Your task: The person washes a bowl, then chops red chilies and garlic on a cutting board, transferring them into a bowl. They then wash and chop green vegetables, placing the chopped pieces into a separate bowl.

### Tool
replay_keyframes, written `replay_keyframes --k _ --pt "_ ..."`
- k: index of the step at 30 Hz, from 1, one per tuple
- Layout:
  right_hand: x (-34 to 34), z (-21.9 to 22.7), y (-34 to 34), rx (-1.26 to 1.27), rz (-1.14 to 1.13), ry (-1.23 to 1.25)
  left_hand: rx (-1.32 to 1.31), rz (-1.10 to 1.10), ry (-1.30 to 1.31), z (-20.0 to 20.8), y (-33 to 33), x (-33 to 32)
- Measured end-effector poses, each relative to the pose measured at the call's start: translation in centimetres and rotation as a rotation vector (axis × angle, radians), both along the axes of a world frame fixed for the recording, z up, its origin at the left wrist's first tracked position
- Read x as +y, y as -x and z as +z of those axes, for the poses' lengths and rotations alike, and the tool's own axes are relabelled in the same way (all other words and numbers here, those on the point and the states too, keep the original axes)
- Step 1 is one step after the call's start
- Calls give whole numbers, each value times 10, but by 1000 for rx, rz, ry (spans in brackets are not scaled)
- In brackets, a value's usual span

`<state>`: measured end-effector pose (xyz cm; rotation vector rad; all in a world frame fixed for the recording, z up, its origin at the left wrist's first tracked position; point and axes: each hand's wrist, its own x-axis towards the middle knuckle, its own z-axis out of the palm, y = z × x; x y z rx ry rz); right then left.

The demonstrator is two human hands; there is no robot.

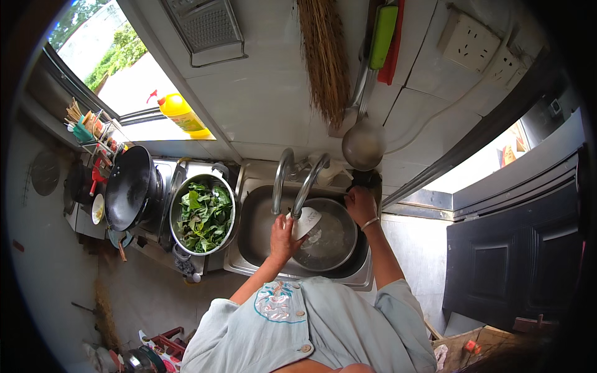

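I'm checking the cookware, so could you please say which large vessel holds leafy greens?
The metal pot between the black wok and sink; the wok and the sink's metal basin show none.

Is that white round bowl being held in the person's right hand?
No, the left hand holds the white round bowl, over the round grey metal basin in the steel sink.

spouts [280, 180]: 2 | handheld bowl [308, 221]: 1 | basin [339, 242]: 1 | sink [252, 214]: 1 | yellow bottle [181, 113]: 1 | grater [205, 28]: 1

The basin [331, 244] sits in the sink [254, 214], right of the pot [206, 177].
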<state>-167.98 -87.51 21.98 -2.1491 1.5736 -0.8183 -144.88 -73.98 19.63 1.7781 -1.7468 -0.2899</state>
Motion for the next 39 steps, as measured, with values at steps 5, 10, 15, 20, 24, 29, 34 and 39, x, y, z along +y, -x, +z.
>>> replay_keyframes --k 5,10,15,20,24,29,34,39 --pt "-73 -29 -14 222 1 -79 -119 23 158 44 -2 3" --pt "-85 -54 -34 622 244 -57 528 383 30 5 -25 16" --pt "-105 -114 -16 394 150 35 1544 302 -328 26 -11 9" --pt "1 -31 -63 -72 287 51 1521 403 -334 0 -6 26" --pt "113 -8 -89 -49 755 -270 1376 457 -180 -13 9 14" --pt "103 -36 -57 193 605 201 1149 318 -436 19 -10 9" --pt "107 -25 -63 292 464 244 1392 229 -462 34 -10 3" --pt "142 -30 -116 -244 470 -284 1229 421 -122 -27 11 28"
